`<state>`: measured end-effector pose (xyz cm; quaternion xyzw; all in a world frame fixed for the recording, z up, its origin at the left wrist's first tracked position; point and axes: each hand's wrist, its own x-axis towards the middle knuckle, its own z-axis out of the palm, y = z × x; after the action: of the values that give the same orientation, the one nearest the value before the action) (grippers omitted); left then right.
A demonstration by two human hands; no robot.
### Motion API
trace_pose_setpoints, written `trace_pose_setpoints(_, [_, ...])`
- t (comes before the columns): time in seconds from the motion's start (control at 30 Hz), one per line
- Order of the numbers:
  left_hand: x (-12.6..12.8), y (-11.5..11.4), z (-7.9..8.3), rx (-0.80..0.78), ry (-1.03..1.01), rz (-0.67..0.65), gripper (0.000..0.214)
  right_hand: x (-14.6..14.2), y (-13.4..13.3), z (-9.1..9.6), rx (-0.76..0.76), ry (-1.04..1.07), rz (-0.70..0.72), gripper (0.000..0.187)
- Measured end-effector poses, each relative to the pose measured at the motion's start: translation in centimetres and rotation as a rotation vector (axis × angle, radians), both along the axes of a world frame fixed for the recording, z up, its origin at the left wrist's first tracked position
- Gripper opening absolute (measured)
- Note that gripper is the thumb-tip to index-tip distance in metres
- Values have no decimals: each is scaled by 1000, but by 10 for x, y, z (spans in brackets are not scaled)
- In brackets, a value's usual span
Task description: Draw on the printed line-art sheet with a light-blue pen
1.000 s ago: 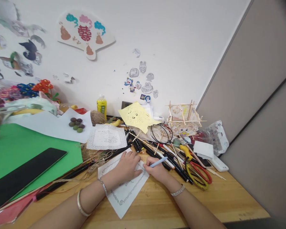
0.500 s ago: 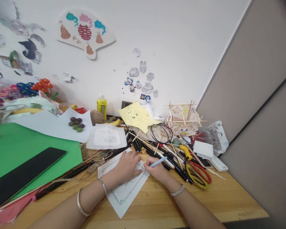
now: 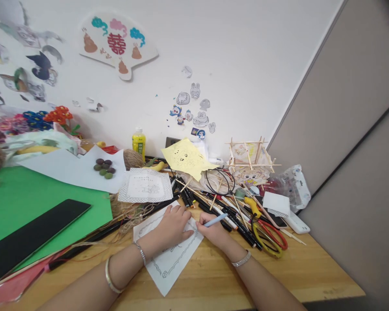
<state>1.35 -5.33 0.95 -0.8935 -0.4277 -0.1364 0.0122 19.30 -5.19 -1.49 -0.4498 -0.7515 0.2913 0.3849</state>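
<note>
My left hand lies flat, fingers spread, on a white sheet with a printed line drawing that rests on the wooden table. My right hand is closed round a light blue pen, its tip on the sheet's right edge beside my left fingers. Both wrists wear silver bracelets.
A heap of black markers and wooden sticks lies just behind my hands, with red and yellow scissors to the right. A stick lantern frame, yellow paper, green sheet, black tablet and twine crowd the table.
</note>
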Motion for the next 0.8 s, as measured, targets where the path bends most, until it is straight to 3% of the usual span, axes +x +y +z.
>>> trace_pose_setpoints(0.53, [1,0,2,-36,-16,20,27,2,4,-8,3,44,-45,24])
trace_pose_setpoints(0.67, [-4,9,6,-40,-101,133,23,4,7,-10,-24,160,-141,22])
trace_pose_setpoints(0.8, [-16,19,13,-8,-38,302,14,7,8,-1,67,187,-276,24])
